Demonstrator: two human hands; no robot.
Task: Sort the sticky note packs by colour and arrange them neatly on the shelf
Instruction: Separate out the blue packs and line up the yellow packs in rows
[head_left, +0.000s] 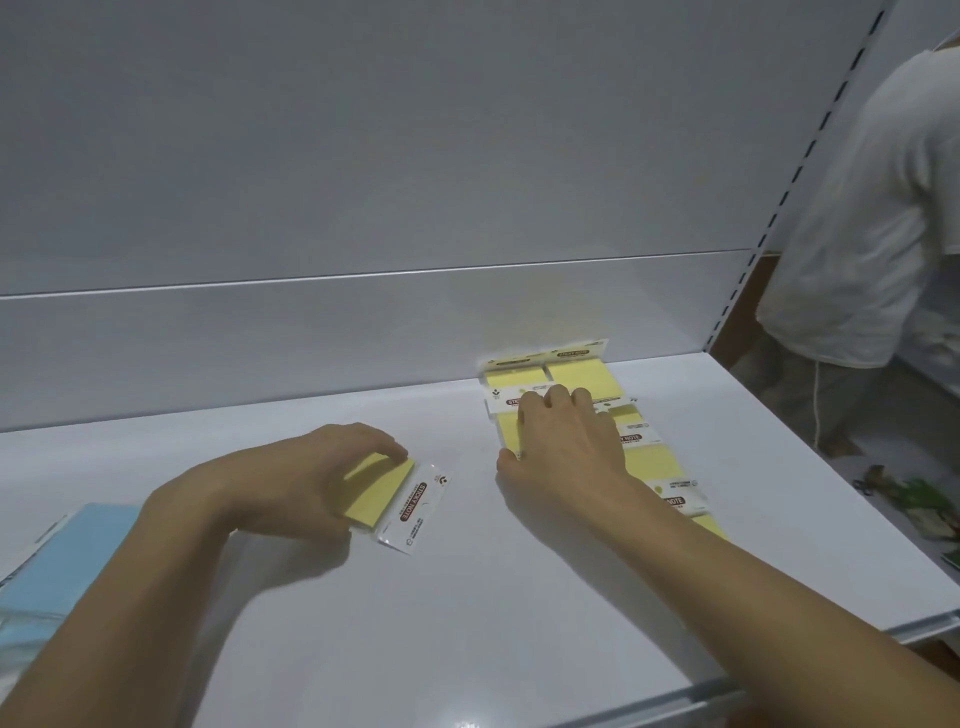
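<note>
A single yellow sticky note pack (387, 491) in clear wrap lies on the white shelf (467, 597), label end pointing right. My left hand (317, 478) is curled over it, fingers and thumb gripping its edges. Further right, several yellow packs (576, 371) lie in overlapping rows running from the back wall toward the front edge. My right hand (563, 441) rests flat on one of these packs, fingers spread over its label. Blue packs (78, 561) lie at the far left, partly hidden by my left forearm.
The shelf's back panel (363, 332) rises right behind the yellow rows. A slotted upright (769, 223) marks the right end. A person in a white shirt (872, 208) stands beyond it. The shelf's front edge (779, 686) runs along the lower right.
</note>
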